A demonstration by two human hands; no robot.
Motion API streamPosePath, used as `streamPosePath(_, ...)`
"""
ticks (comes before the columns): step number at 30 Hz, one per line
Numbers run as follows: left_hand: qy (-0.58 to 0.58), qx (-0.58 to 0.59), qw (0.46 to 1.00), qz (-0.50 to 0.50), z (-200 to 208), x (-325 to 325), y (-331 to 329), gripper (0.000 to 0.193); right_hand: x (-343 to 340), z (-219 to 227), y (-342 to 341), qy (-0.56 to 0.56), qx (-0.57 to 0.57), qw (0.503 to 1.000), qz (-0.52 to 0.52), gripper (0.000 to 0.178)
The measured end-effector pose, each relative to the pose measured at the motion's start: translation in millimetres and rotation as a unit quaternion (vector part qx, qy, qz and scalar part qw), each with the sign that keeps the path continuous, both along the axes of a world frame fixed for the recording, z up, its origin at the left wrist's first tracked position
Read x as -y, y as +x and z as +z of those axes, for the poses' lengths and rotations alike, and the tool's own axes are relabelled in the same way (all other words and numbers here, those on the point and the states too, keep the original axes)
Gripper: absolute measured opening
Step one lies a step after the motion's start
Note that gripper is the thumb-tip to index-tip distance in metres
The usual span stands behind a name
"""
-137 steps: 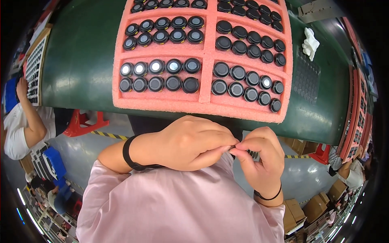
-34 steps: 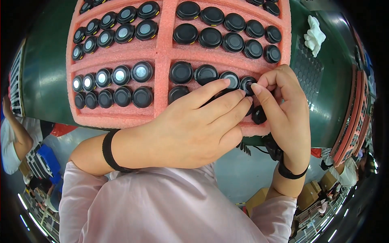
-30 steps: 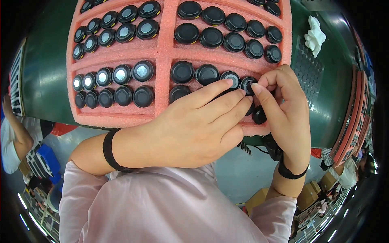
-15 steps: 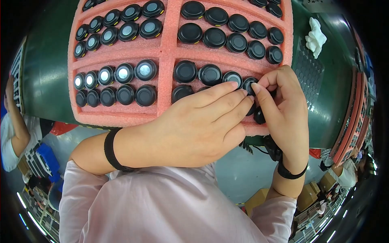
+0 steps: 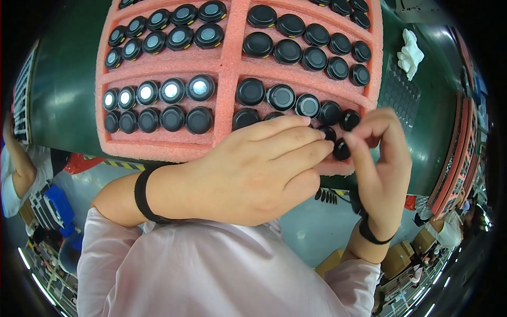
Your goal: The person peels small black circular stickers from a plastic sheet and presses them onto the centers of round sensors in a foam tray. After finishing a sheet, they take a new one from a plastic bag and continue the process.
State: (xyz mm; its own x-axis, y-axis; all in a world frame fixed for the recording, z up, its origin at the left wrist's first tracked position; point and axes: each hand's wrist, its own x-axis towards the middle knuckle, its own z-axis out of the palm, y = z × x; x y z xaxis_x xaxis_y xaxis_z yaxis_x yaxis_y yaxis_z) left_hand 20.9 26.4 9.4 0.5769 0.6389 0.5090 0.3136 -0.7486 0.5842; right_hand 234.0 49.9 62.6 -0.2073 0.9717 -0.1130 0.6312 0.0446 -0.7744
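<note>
Between your two hands, your right hand [image 5: 383,158] pinched a small black disc [image 5: 341,149] against your left hand [image 5: 253,169] fingertips, just beside the pink foam tray [image 5: 227,66]; seating it looked next.

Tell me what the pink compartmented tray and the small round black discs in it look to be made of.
Pink compartmented tray: looks like soft foam, matte, with a grainy, rough-cut surface and thick ribs. Small round black discs: probably moulded plastic or rubber, smooth and semi-gloss; some in the left compartments have mirror-bright centres, perhaps glass or metal. The disc between both hands' fingertips looks alike.
</note>
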Motion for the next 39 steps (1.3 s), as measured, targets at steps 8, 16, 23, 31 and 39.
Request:
streamPosePath(8,-0.097,0.06,0.993,-0.036,14,20,-43,0.019,44,20,-26,-0.041,-0.081,0.979,0.181,0.026)
streamPosePath(16,-0.247,0.137,0.959,-0.012,28,46,-91,0.018,53,23,-79,0.082,-0.095,0.973,0.194,0.027)
streamPosePath(23,-0.17,0.152,0.97,0.081,36,70,-142,0.02,47,26,-141,0.139,-0.118,0.948,0.263,0.022)
streamPosePath(31,-0.088,0.141,0.964,0.207,44,98,-187,0.014,37,29,-203,0.15,-0.14,0.918,0.339,0.021)
streamPosePath(39,-0.176,0.183,0.937,0.241,18,86,-195,0.006,35,2,-221,0.179,-0.055,0.933,0.308,0.023)
